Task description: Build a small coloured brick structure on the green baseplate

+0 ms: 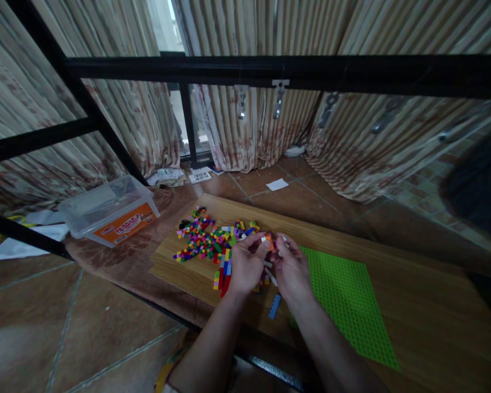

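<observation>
My left hand (246,266) and my right hand (292,268) meet over a wooden table (413,311), fingertips pinched together on a small orange and white brick piece (269,239). A heap of small coloured bricks (207,237) lies just left of my hands. Beneath my left hand sits a short stack of yellow, blue and red bricks (225,270). A green studded baseplate (347,297) lies flat to the right of my right hand. A loose blue brick (275,306) rests near my right wrist.
A clear plastic tub with an orange label (108,210) stands on the table's far left. A black metal frame (270,71) crosses overhead and down the left. Curtains hang behind, with papers (166,176) on the tiled floor. A dark blurred shape (480,185) sits at right.
</observation>
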`<state>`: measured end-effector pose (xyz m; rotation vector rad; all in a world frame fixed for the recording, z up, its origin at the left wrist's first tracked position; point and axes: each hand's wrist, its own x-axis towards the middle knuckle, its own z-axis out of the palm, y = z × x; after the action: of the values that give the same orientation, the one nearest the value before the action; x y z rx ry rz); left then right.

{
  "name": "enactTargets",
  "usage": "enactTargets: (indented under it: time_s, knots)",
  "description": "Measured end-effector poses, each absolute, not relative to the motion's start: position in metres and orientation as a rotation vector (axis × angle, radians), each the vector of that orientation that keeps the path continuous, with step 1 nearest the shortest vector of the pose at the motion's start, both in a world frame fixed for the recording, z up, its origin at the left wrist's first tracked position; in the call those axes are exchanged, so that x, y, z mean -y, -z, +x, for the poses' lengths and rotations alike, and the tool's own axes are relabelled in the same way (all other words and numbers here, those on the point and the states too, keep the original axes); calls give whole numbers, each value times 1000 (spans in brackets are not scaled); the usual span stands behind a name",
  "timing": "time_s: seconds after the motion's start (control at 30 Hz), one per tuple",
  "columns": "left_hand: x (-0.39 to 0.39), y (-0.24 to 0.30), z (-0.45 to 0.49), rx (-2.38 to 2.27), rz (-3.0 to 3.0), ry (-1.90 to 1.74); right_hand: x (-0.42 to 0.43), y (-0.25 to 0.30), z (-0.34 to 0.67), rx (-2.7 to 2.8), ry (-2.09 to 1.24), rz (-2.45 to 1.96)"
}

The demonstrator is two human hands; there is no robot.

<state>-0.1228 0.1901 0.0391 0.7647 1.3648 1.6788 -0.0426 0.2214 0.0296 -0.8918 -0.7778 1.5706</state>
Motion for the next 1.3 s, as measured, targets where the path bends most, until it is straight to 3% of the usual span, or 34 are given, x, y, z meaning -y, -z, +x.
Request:
enactTargets:
  time_s: [0.23, 0.43, 0.67, 0.83, 1.0, 1.13, 1.3]
  knots:
    - [-185, -39, -126, -1357, 1035, -1613, -227, -42, -38, 671, -1785, -930]
    - [-181, -42, -124, -1573, 1311, -1563, -226, -45, -44, 903, -1590, -1005]
    - [-180, -42, -119, -1593, 1338, -1578, -232, -31, -52, 872, -1448, -1022]
    - [-183, -42, -118, -1446, 1113, -1695, -229, -44, -53, 649, -1540, -1073]
    - [-186, -39, -132, -1404, 1061, -1659, -235, -43, -42, 814, -1659, -1111]
    - [-185, -38, -142, -1761, 1402, -1475, -245, -27, -28, 1523, -1146, -1360]
    - [-186, -40, -140, -2123, 1864, -978, -247, -18, -28, 2252, -537, -1510]
